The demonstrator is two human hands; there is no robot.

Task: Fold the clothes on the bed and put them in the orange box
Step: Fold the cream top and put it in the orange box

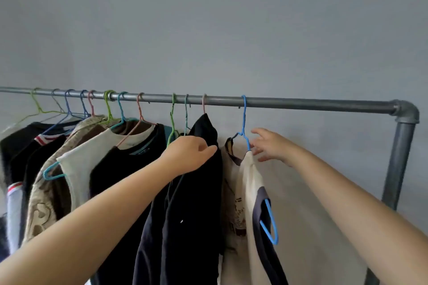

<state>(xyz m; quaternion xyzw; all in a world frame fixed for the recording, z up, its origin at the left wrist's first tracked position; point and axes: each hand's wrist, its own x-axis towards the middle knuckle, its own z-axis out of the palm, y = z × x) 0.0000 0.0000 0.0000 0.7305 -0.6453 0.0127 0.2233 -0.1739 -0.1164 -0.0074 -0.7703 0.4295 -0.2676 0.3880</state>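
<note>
A long grey rail (301, 103) runs across from nine o'clock to three o'clock, with a grey post (400, 157) going down at its three o'clock end. Lots of clothes hang from it on colored hangers. I see no bed and no orange box here.

The biggest piece near me is the dark shirt (192, 203), hanging down toward six o'clock. My left hand (188, 154) is curled and pinches its cloth up near the shoulder.

Next to it, on the three o'clock side, is the cream shirt (249, 192). It hangs on the blue hanger (244, 122). My right hand (272, 144) has its fingers spread and holds nothing. My fingertips are just beside the hanger's wire, at the three o'clock side of the shirt's neck.

I think these shirts are soft, light and floppy. They will slip and droop if I grab just one corner. I think the best place to hold is the hanger's neck, or the shoulders.
</note>
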